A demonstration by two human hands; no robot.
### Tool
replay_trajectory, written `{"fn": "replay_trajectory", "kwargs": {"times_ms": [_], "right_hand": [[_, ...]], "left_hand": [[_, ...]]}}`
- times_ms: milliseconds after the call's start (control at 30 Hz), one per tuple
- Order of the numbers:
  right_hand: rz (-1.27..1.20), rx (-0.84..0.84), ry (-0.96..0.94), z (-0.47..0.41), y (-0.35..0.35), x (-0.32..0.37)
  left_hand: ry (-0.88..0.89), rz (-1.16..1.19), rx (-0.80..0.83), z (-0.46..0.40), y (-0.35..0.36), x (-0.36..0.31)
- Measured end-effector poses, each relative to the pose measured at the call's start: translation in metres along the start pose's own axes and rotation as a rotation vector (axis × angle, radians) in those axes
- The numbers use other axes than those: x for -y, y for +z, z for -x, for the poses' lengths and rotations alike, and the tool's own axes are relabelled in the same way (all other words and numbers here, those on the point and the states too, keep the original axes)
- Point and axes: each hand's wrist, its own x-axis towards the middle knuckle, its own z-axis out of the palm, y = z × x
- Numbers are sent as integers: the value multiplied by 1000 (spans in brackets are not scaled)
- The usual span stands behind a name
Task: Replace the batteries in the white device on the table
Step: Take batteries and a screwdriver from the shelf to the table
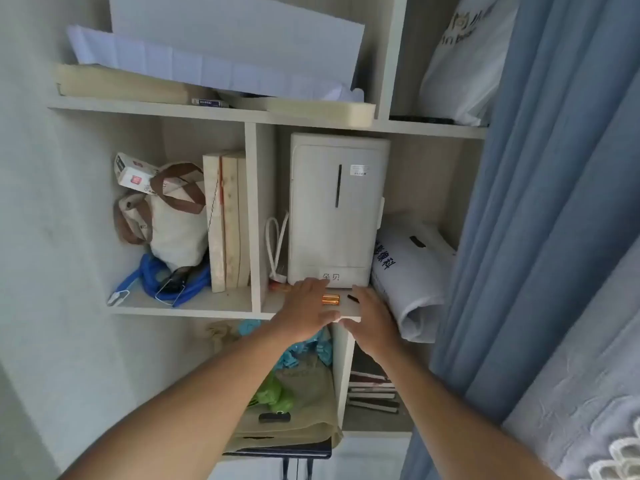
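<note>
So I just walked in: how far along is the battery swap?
Early. Nothing looks swapped yet. Both hands, left and right, reach toward two gold batteries lying on the shelf before the white unit. Left: picking them up and fitting them.

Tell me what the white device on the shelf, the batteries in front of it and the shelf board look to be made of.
White device: apparently moulded plastic, with a smooth matte shell, rounded corners and a dark slot.
Batteries: probably metal cans with a glossy gold-orange wrap; they glint.
Shelf board: seemingly laminated board, pale and matte with a faint grain and square edges; the core is hidden.
</note>
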Motion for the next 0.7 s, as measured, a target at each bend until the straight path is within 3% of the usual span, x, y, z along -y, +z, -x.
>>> {"fn": "replay_trajectory", "kwargs": {"times_ms": [233,367,500,700], "right_hand": [[-92,57,17,-8,-2,-11],[-165,75,66,-4,2,-14],[-204,47,73,-1,3,-13],[-209,-33,97,2,1,-9]], "left_hand": [[110,-138,24,-8,18,8],[102,-152,-97,1,30,10],[206,-208,-213,11,33,13],[151,-153,-229,27,25,11]]}}
